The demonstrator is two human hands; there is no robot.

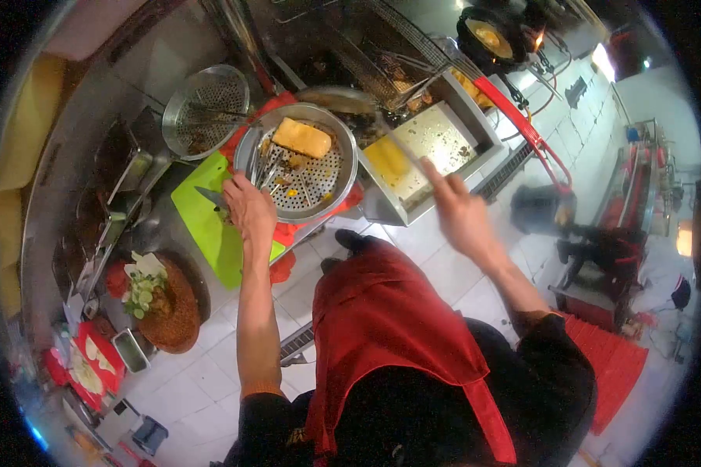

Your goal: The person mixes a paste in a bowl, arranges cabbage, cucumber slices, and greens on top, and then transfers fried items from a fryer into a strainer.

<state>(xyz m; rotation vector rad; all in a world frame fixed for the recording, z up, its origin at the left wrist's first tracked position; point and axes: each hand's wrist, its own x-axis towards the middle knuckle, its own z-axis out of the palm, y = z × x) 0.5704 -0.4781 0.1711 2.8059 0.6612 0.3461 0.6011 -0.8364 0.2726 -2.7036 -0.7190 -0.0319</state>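
Note:
My left hand [249, 208] is over the green cutting board [220, 237], beside the rim of a round perforated metal strainer [349, 175]. Its fingers are bent, and what they grip is hidden. A dark pointed blade [208, 194] shows next to them. Inside the strainer lie a golden fried block [302, 138] and metal tongs [266, 173]. My right hand [461, 214], smeared by motion, is closed around a long thin metal utensil [403, 146]. That utensil reaches over a rectangular metal tray [442, 148] containing a yellow block [387, 161] and dark crumbs.
Behind the tray are wire fryer baskets [413, 35] with red handles [514, 113]. A pan [491, 39] stands near a flame at the back right. Another strainer [206, 109] is at the left, above a round wooden board [175, 311] with greens. A co-worker [666, 288] is at the right.

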